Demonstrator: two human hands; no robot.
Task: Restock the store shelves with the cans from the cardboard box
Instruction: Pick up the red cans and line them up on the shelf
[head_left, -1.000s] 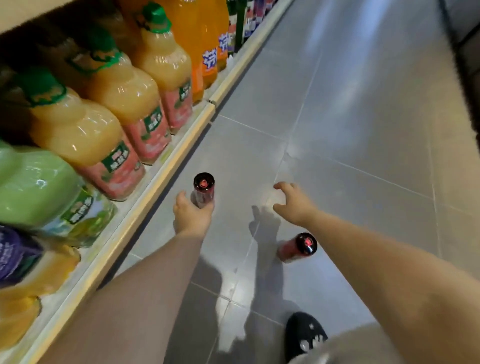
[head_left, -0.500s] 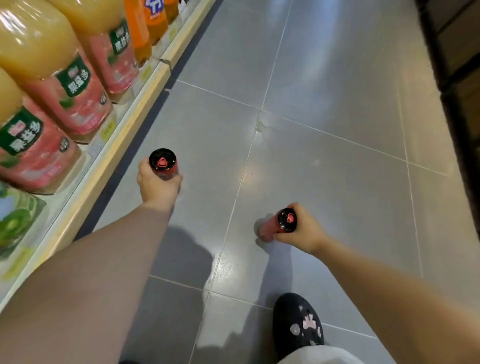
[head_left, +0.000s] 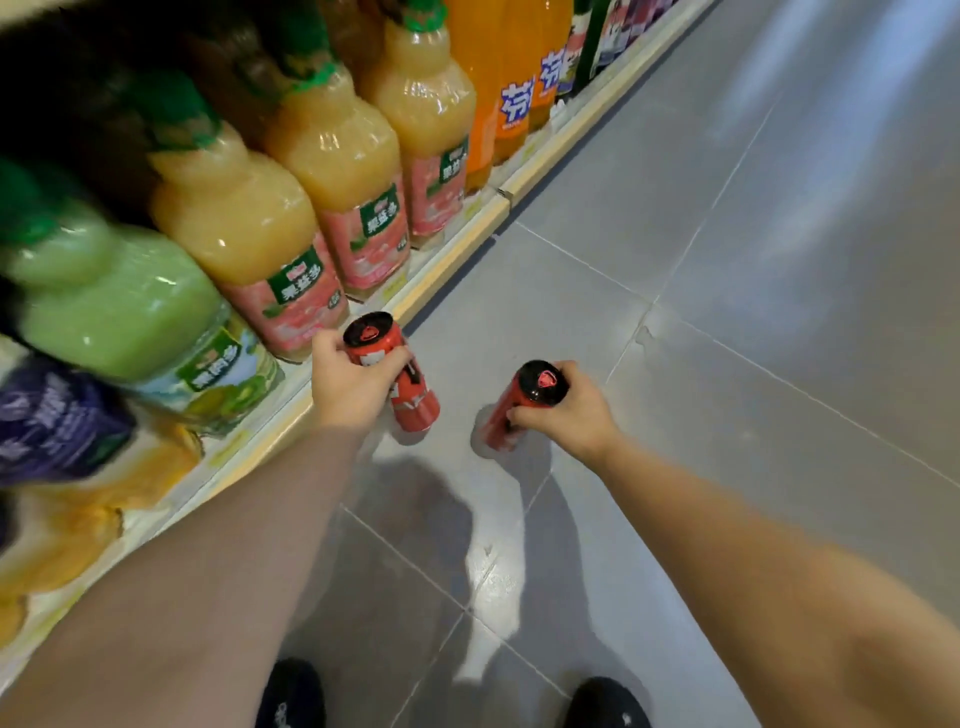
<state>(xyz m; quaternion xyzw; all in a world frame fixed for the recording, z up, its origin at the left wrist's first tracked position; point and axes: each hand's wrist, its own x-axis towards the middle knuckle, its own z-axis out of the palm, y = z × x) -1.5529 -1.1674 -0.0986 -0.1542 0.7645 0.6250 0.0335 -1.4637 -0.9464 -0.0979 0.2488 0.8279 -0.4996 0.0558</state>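
Red can (head_left: 390, 371) clasped by left hand (head_left: 353, 389) fingers, second can (head_left: 511, 410) by right hand (head_left: 574, 413), near shelf (head_left: 452, 249) front edge; neither shelved yet.

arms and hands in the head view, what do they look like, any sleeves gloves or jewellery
The left forearm and right forearm are bare as far up as the view reaches: no sleeves, no watch or bracelet. The left hand and right hand are ungloved, with no rings visible.
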